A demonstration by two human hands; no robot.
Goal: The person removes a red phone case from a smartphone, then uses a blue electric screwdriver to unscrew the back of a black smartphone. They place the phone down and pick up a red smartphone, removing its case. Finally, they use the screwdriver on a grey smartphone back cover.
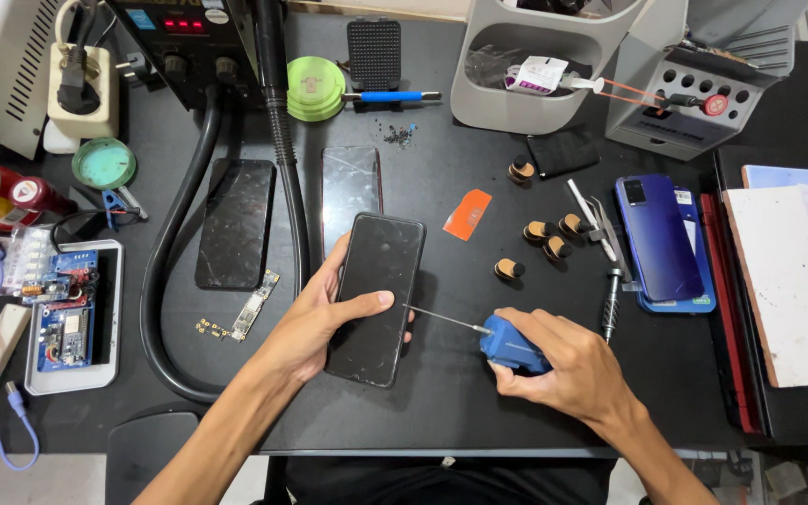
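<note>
Left hand (pixel 315 323) steadies black phone (pixel 376 297); right hand (pixel 568 365) holds blue screwdriver (pixel 507 346).

Your two bare arms, seen from above

Your left hand (pixel 315 323) and right hand (pixel 568 367) are both bare: no gloves, no rings, no watch or band at either wrist. Your forearms show uncovered right down to the bottom of the view, with no sleeve edge in sight. Your fingernails are short and plain, and dark clothing shows below the desk's near edge.
</note>
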